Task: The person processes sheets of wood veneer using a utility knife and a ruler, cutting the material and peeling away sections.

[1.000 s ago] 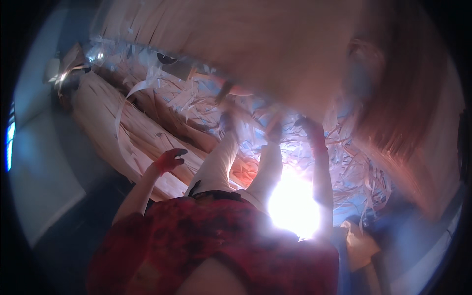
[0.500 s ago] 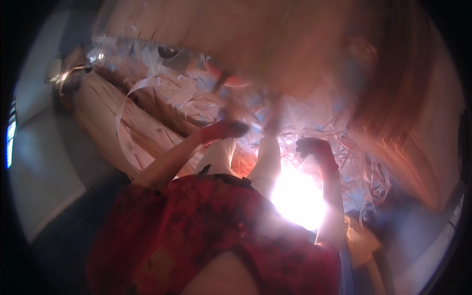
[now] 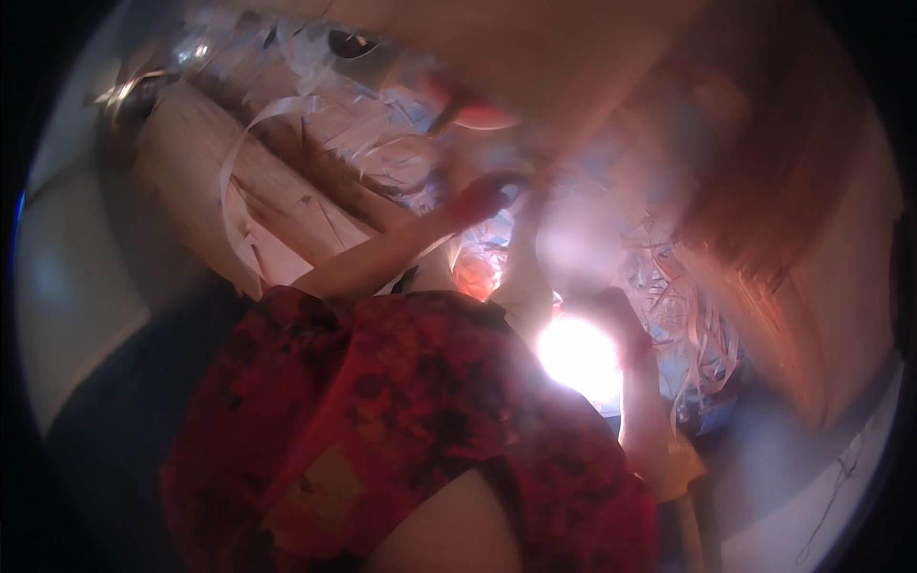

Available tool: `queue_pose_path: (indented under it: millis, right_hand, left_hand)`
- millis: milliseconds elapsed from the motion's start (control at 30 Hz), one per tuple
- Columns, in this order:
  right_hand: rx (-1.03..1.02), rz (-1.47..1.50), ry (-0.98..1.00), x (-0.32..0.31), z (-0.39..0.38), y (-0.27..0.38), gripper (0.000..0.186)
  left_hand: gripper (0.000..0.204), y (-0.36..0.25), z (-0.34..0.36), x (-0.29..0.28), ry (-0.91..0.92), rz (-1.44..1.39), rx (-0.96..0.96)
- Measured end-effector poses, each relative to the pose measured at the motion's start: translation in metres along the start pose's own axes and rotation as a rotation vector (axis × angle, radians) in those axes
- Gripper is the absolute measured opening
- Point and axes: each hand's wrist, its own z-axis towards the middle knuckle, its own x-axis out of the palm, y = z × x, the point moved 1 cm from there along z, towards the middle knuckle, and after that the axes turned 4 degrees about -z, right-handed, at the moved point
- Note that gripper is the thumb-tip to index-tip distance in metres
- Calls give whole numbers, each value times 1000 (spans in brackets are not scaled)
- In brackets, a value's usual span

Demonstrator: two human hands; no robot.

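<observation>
My left hand [image 3: 479, 198] reaches forward over the middle of the litter, close to the lower edge of a large, blurred tan sheet or bundle [image 3: 535, 67]. Its fingers are dim and smeared, so what they touch cannot be made out. Near a very bright glare, my right hand [image 3: 611, 310] is bent inward, its fingers washed out by light and haze. Beyond my left hand lies a red, rounded thing [image 3: 485, 116] with a dark stick-like part beside it. Pale thin strips [image 3: 373, 138] are scattered around.
Long bundles of tan, flat strips [image 3: 191, 153] lie at the left, with a curled pale ribbon [image 3: 227, 181] over them. A brown fibrous stack [image 3: 774, 239] stands at the right. At the far left is a dark round object [image 3: 351, 43]. Something yellow [image 3: 680, 468] sits beside my right forearm.
My left hand has moved forward and slightly right, toward the large tan sheet. My right hand has shifted slightly lower in the picture. The whole view has tilted, and the far litter sits higher.
</observation>
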Motion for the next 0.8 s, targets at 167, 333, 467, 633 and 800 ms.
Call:
queue_pose_path:
  millis: [167, 333, 467, 633, 800]
  right_hand:
    - [93, -32, 239, 13, 46, 54, 28]
    - [252, -120, 151, 37, 83, 90, 33]
    - [260, -303, 99, 82, 135, 121, 33]
    - [222, -541, 60, 130, 222, 113, 31]
    - [60, -567, -348, 123, 251, 125, 30]
  left_hand:
    - [43, 10, -16, 2, 512, -212, 197]
    - [31, -9, -54, -86, 621, 222, -160]
    - [25, -7, -89, -193, 519, 185, -216]
    - [18, 26, -102, -360, 298, 435, -244]
    - [27, -25, -12, -487, 179, 682, 46]
